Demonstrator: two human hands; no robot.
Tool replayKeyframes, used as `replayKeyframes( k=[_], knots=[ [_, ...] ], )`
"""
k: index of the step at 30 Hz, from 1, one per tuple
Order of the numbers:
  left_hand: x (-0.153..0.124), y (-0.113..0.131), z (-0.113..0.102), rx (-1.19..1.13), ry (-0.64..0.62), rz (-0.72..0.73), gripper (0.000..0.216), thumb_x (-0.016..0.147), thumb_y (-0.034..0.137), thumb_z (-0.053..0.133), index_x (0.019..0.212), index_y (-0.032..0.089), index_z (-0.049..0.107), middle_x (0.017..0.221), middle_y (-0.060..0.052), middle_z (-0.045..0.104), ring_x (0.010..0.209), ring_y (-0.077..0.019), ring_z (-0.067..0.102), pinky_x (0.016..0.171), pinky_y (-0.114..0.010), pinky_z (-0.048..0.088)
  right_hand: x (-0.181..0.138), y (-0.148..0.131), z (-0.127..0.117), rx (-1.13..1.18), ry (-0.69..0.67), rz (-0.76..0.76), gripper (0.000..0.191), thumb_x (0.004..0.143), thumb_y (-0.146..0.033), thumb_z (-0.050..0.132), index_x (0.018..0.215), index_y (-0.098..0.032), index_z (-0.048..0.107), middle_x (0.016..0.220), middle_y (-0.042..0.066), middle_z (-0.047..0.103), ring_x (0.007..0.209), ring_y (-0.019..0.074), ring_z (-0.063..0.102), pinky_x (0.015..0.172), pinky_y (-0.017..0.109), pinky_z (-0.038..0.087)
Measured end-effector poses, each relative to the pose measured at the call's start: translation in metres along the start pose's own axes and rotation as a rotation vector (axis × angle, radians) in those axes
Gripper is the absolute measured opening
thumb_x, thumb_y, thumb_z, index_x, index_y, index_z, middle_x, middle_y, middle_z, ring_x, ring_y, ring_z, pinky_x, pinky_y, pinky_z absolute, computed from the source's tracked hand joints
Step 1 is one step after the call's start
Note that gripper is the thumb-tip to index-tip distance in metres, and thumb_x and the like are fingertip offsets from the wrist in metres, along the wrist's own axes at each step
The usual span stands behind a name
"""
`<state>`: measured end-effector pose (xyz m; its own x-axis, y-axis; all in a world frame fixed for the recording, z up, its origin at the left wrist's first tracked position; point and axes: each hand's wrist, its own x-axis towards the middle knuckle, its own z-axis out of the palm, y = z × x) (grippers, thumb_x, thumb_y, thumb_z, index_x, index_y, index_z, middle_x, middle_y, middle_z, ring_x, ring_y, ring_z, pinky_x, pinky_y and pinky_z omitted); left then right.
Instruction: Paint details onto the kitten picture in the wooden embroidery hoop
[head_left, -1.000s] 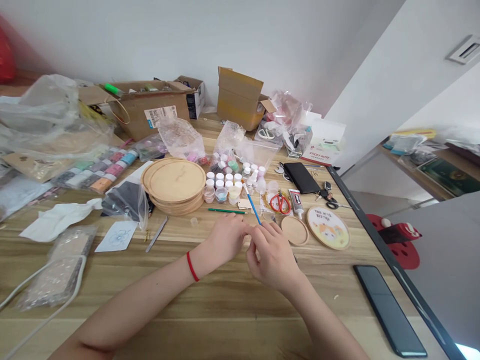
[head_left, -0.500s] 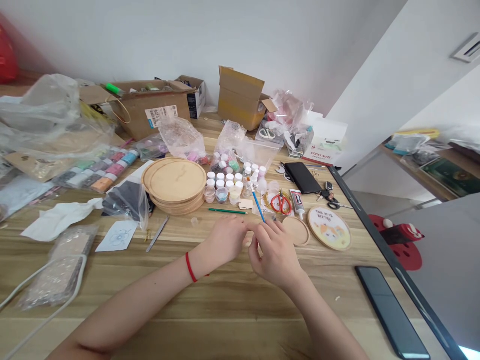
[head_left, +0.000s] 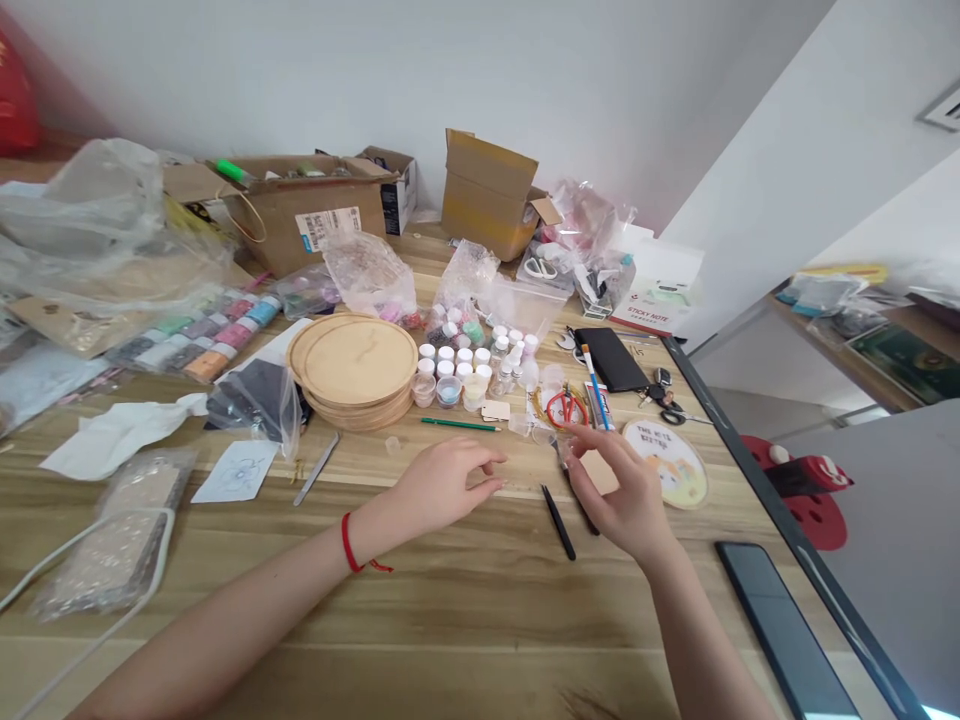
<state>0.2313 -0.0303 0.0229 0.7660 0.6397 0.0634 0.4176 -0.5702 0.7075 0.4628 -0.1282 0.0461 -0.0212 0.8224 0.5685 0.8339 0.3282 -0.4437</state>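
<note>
Slim black rod (head_left: 559,522) lying slanted, just beside the right hand (head_left: 619,490)

one green pencil (head_left: 459,424), one paintbrush (head_left: 595,385), about three boxes (head_left: 277,235)

Bright, even light, faint shadows (edges bowed by the wide lens)

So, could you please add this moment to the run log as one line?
left hand: open, holding nothing visible | right hand: raised, fingertips near a small clear plastic cup | nearby: slim black stick, green pencil
</note>
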Motion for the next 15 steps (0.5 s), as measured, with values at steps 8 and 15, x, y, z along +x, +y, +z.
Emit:
replayKeyframes(
  k=[8, 15],
  knots=[
    [-0.017, -0.018, -0.004, -0.075, 0.141, 0.103, 0.031, 0.1, 0.044, 0.055, 0.108, 0.022, 0.075, 0.108, -0.004, 0.077, 0.106, -0.0208, 0.067, 0.095, -0.034, 0.049, -0.013, 0.003, 0.017, 0.005, -0.089, -0.062, 0.041, 0.094, -0.018, 0.061, 0.135, -0.021, 0.058, 0.122, 0.013, 0.072, 0.113, 0.0262, 0.07, 0.094, 0.04, 0.058],
    [-0.044, -0.035, -0.01, -0.104, 0.179, 0.155, 0.042, 0.101, 0.045, 0.054, 0.072, 0.022, 0.073, 0.072, 0.002, 0.074, 0.078, -0.0145, 0.066, 0.084, -0.03, 0.043, -0.015, -0.009, 0.024, -0.012, -0.173, -0.201, 0.063, 0.093, -0.003, 0.048, 0.153, -0.021, 0.041, 0.141, 0.016, 0.063, 0.138, 0.0247, 0.056, 0.108, 0.042, 0.054]
  ],
)
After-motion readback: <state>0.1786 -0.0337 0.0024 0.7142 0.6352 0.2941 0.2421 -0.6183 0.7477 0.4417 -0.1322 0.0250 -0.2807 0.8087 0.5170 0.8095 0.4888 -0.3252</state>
